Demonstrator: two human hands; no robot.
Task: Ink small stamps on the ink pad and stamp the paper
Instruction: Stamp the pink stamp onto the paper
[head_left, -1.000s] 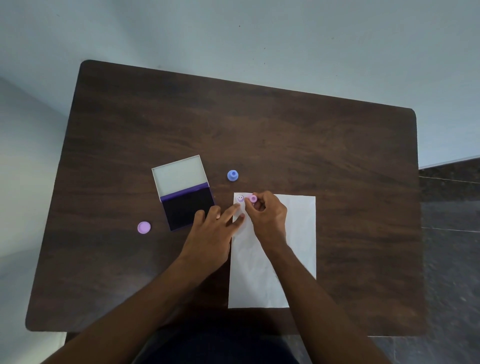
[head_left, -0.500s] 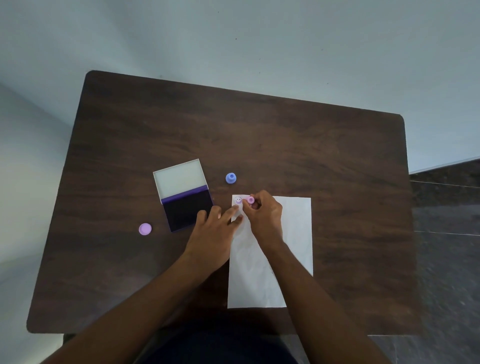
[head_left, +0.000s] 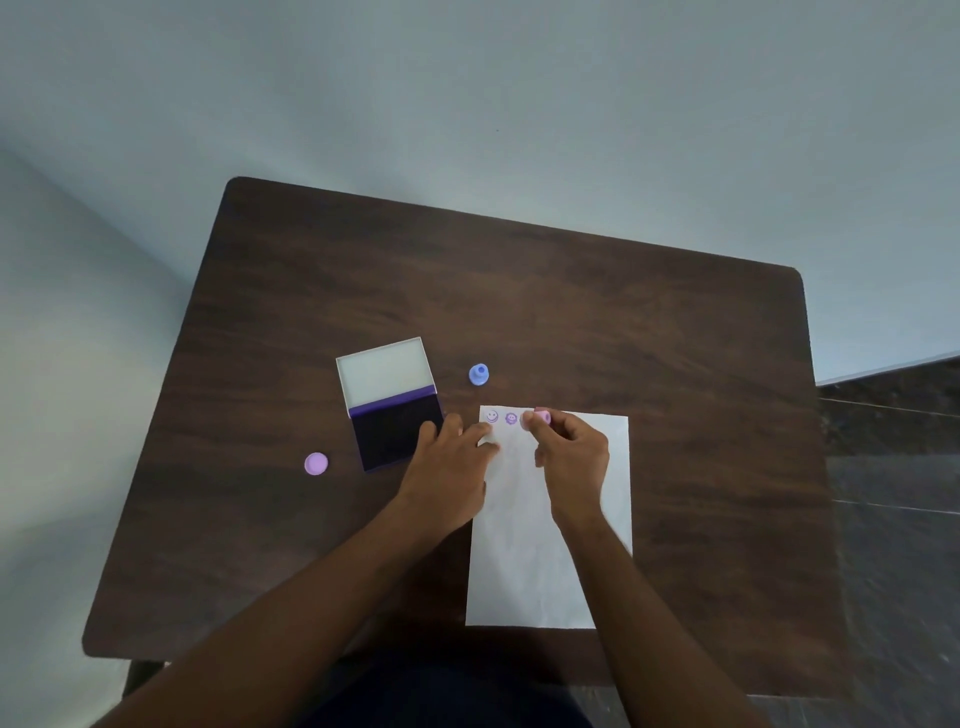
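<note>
Paper (head_left: 566, 519) is lying lengthwise under both hands, its far edge carrying 2 purple prints, a smiley (head_left: 492, 416) and a flower-like mark (head_left: 511, 419), side by side just beyond the left fingertips. The right hand (head_left: 571, 457) is pinching a pink stamp (head_left: 542, 417) between thumb and fingers, holding it at the far edge just right of the second print; this looks like the spot for a 3rd mark in the row. Whether the stamp face is touching the sheet or hovering just above it is hard to tell, since the fingers are covering its base.

The left hand (head_left: 449, 467) is lying flat with fingers extended, gripping nothing, its fingertips pressing the sheet's left edge, probably to keep the paper from sliding or lifting with the stamp. Just left of that hand the ink pad (head_left: 397, 434) is sitting with its white lid (head_left: 384, 371) swung open away from the person, so the dark pad is facing up within easy reach for re-inking. A blue stamp (head_left: 478, 374) is standing on the table (head_left: 623, 338) beyond the hands, apart from the paper. A lilac stamp or cap (head_left: 316, 463) is lying well to the left of the pad.
</note>
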